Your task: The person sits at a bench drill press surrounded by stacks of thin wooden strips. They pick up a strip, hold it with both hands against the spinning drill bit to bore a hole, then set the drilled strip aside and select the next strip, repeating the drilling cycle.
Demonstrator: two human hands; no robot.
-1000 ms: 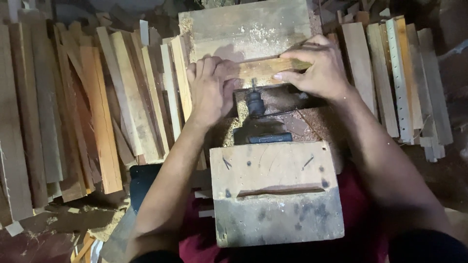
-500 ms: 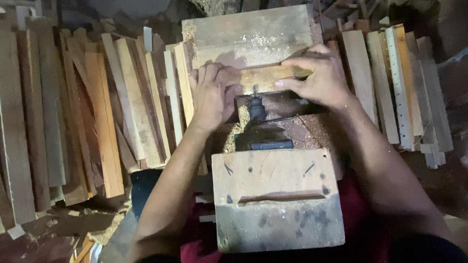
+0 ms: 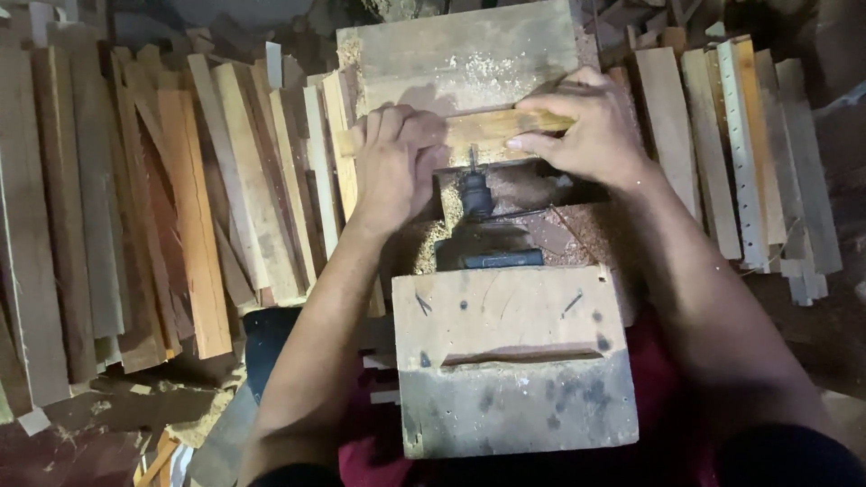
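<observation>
Left hand point(image 3: 394, 167): fingers curled down over the left end of the wooden strip point(image 3: 483, 129); closed on it, knuckles up; thumb side turned toward the drill bit.
Right hand point(image 3: 586, 126): fingers bent over the top of the strip's right end, thumb pressing its near edge; closed on it.
Wooden strip: pale, narrow, lying crosswise between the two sets of fingers; its bare middle shows in the gap between the hands, its back edge against the wooden block.
Drill chuck point(image 3: 474, 189): dark, just below the gap between the hands; its bit point(image 3: 472, 159) points up at the strip's near edge; whether the tip touches cannot be told.
Wooden block point(image 3: 460, 54): beyond the fingertips, dusted with sawdust.
Wooden box point(image 3: 514, 361): below the wrists, between the forearms.
Stacked slats point(image 3: 194, 198): left of the left fingers; more slats point(image 3: 740, 144) right of the right fingers.
</observation>
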